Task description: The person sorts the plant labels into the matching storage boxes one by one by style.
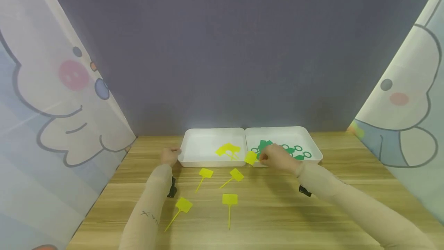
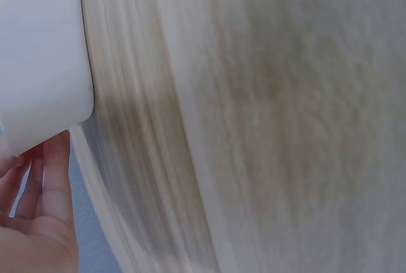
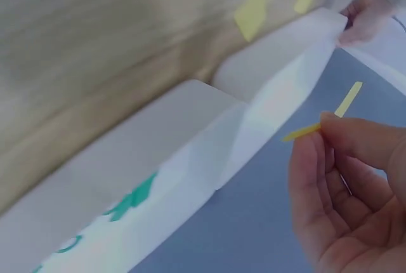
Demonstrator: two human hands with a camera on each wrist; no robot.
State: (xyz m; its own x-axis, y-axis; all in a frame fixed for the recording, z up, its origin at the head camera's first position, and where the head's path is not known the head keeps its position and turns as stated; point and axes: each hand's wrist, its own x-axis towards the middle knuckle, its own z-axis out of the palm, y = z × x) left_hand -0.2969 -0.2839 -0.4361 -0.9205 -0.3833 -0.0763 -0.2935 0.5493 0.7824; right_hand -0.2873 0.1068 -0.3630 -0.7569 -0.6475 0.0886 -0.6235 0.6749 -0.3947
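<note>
My right hand (image 1: 277,157) pinches a yellow cable tie tag (image 1: 251,157) between thumb and fingertips, above the front wall of the right white tray (image 1: 295,131). Its flat head shows in the head view; in the right wrist view the tag (image 3: 302,132) is seen nearly edge-on. At the left white tray (image 1: 199,132), my left hand (image 1: 170,156) grips the side wall near the front corner. In the left wrist view, the fingers (image 2: 56,190) lie against that tray's wall. Inside the left tray is a small pile of looped yellow tags (image 1: 228,150).
Green looped tags (image 1: 299,157) lie in the right tray. Several straight yellow tags, one (image 1: 230,200) near the middle, are spread on the wooden table (image 1: 270,219) before the trays. A grey panel (image 1: 222,49) stands behind; printed cloth (image 1: 34,126) hangs at both sides.
</note>
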